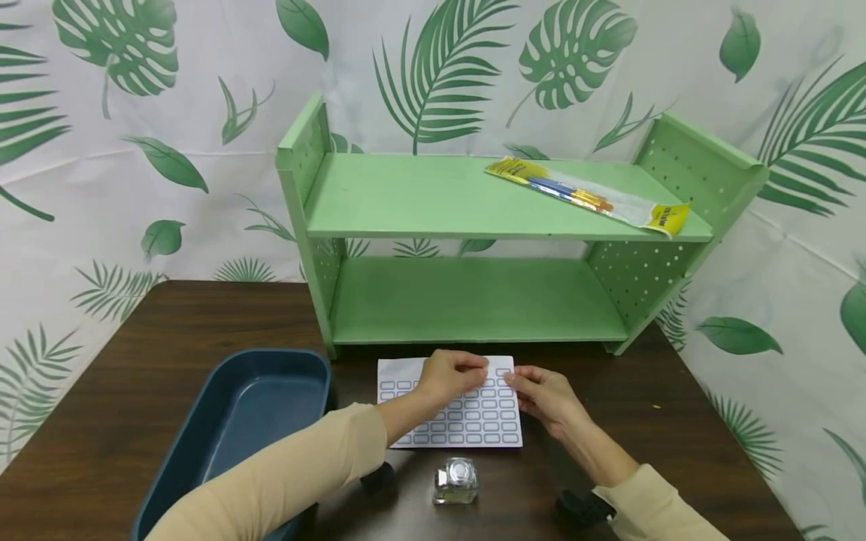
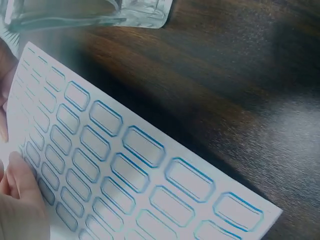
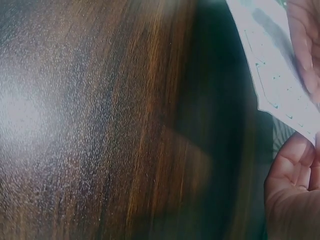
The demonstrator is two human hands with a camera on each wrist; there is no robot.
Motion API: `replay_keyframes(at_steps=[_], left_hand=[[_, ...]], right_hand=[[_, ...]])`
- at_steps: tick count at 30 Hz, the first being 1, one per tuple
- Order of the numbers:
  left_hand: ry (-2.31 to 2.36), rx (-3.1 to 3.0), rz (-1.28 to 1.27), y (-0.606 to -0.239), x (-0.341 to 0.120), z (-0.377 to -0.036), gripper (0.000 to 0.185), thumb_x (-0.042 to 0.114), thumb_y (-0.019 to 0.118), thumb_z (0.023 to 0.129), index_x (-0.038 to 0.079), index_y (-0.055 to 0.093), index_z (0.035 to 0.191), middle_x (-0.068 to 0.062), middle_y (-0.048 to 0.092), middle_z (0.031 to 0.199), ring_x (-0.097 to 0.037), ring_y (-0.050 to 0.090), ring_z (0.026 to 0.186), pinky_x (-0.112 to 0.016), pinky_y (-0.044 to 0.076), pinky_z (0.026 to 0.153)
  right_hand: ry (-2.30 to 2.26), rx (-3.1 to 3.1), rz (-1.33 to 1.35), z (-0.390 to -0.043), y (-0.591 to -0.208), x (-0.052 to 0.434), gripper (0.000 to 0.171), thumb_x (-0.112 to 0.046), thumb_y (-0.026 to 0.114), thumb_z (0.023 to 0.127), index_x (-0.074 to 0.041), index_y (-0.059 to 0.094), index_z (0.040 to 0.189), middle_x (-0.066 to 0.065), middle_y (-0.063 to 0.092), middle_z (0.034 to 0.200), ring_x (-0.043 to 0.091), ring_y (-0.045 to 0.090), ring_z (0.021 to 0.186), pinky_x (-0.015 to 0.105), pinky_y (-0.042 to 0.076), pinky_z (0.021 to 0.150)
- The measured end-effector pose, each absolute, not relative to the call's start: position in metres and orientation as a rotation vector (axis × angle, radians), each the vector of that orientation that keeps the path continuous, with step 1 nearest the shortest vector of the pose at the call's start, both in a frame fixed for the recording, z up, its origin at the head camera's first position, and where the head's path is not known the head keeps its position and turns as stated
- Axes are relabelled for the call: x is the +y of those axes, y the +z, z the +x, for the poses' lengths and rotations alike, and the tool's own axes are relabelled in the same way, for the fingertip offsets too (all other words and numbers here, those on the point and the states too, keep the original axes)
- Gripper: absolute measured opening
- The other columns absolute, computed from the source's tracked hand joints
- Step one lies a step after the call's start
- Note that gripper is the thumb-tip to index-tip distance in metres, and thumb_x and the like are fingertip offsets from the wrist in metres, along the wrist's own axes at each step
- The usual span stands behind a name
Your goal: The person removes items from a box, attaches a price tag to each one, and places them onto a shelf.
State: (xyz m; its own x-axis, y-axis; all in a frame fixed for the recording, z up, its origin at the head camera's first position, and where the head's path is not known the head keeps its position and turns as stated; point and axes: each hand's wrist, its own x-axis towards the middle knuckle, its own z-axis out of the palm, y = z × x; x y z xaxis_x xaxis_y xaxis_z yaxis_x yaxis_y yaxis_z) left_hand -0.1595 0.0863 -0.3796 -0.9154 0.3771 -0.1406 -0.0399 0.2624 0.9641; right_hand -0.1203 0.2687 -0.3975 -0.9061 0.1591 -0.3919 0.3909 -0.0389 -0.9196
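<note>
A lidded glass jar [image 1: 455,482] stands upright near the front of a dark wood-grain table [image 1: 683,451], with no label visible on it, and a deep blue tray [image 1: 271,409] lies to its left, partly behind a tan sleeve [image 1: 291,473]. Just beyond the jar, a person works over a white sheet [image 1: 467,427] of blue-bordered labels [image 2: 190,178], the right hand [image 1: 549,396] pinching its right edge, the left hand [image 1: 449,378] with thumb and fingers drawn close at its upper part; whether they grip anything cannot be told. The work appears to be at an early stage: most labels sit in their rows, with a blank strip at upper left and no loose label to be made out. Behind stands a green shelf [image 1: 467,299], a yellow-ended pack [image 1: 582,197] slanting across its upper board, before a leaf-print backdrop [image 1: 203,113]
</note>
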Motion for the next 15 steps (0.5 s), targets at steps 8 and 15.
replay_keyframes(at_steps=[8,15], left_hand=[[1.599,2.355,0.413,-0.3781,0.0923,-0.1562,0.017,0.008,0.072,0.085,0.004,0.076,0.102,-0.011,0.076,0.097,-0.013,0.066,0.085,-0.022,0.053,0.075],[1.567,2.404,0.443,-0.3800,0.0957,-0.1537,0.018,0.007,0.071,0.086,0.003,0.076,0.103,-0.011,0.076,0.097,-0.015,0.067,0.085,-0.023,0.053,0.072]], right_hand=[[-2.102,2.035,0.589,-0.1184,-0.3979,0.2665,0.016,-0.009,0.063,0.094,-0.017,0.065,0.081,-0.012,0.064,0.070,0.001,0.059,0.064,0.017,0.048,0.058],[-2.121,2.035,0.589,-0.1182,-0.3991,0.2658,0.018,-0.008,0.062,0.095,-0.017,0.066,0.080,-0.012,0.064,0.070,0.001,0.060,0.065,0.017,0.049,0.058]])
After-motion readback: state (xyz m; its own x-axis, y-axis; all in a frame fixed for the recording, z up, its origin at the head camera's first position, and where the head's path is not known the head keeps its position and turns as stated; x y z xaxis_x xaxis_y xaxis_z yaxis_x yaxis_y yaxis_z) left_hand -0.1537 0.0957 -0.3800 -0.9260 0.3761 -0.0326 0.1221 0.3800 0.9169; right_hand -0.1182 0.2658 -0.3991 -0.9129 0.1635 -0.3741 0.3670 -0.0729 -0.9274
